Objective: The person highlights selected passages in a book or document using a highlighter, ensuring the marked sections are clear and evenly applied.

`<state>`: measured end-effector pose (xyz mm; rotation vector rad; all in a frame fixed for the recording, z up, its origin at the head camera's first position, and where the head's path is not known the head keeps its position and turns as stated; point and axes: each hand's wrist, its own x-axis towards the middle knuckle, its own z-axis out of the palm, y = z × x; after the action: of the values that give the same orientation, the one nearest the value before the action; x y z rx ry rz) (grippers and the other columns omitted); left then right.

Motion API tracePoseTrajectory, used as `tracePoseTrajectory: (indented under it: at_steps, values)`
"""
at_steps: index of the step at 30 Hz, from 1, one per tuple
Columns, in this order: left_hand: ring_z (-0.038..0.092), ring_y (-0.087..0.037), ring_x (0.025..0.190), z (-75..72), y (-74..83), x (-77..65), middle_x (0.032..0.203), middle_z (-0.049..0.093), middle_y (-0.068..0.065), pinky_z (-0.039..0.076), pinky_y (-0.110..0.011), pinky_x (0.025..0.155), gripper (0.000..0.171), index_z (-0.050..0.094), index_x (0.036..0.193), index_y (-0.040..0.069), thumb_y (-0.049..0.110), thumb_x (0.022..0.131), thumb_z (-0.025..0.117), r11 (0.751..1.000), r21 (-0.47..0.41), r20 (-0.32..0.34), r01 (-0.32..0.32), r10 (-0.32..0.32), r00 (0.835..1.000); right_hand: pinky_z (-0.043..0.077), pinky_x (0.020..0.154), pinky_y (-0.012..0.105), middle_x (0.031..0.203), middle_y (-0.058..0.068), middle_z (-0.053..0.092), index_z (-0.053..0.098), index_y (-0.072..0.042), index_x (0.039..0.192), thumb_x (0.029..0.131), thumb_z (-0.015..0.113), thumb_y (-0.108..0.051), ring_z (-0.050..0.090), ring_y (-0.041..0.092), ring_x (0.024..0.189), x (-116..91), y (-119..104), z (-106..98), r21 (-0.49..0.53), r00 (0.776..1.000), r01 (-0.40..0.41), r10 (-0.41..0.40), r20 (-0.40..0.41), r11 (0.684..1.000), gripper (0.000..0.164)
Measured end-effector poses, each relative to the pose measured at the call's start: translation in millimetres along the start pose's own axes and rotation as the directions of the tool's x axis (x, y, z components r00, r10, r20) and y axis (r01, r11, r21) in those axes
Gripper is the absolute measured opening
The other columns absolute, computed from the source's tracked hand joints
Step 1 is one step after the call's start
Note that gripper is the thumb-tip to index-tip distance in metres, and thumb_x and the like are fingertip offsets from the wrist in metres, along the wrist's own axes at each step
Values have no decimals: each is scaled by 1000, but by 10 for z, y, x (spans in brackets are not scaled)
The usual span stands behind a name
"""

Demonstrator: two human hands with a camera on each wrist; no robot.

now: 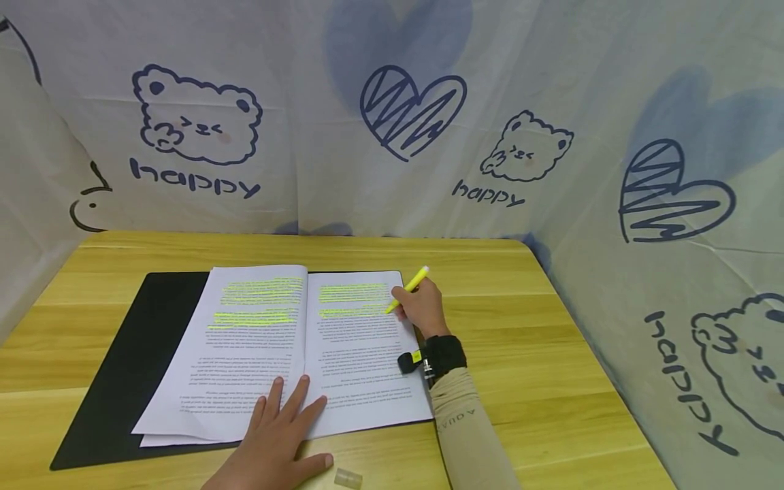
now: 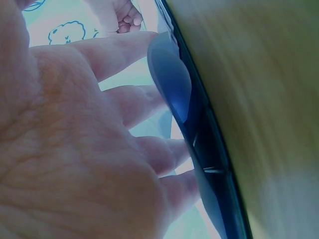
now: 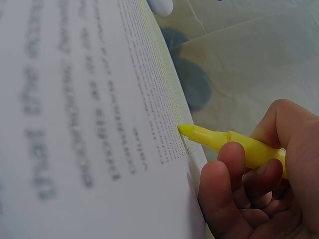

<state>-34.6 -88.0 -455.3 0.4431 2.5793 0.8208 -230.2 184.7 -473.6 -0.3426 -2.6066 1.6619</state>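
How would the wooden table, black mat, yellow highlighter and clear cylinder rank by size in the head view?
1. Wooden table
2. Black mat, partly covered
3. Yellow highlighter, partly hidden
4. Clear cylinder, clearly smallest

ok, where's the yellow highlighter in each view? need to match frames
Head: highlighter just right of centre, in the right hand, tip at the right-hand page.
Left wrist: highlighter not visible.
Right wrist: highlighter lower right, tip pointing left.
Shared landmark: the right hand, near the top edge in left wrist.
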Motion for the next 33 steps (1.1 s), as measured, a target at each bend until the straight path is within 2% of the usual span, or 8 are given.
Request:
tracePoseTrajectory:
  at_steps: [16, 33]
  values:
    - [-6, -53, 154, 4, 2, 12, 170, 20, -18, -5, -72, 118, 86, 52, 152, 11, 53, 83, 81, 1000, -24, 2, 12, -12, 1000, 46, 49, 26, 70, 8, 61, 60, -3, 95, 93, 71, -24, 58, 18, 52, 1, 1, -24, -61, 999, 20, -22, -39, 998, 24]
    - [-5, -54, 154, -6, 3, 22, 170, 20, -18, -5, -71, 119, 86, 52, 152, 12, 54, 83, 80, 1000, -9, 11, 20, -20, 1000, 44, 47, 26, 67, 8, 60, 60, -3, 94, 93, 71, -24, 57, 18, 50, -1, 17, -48, -44, 997, 36, -39, -64, 998, 24]
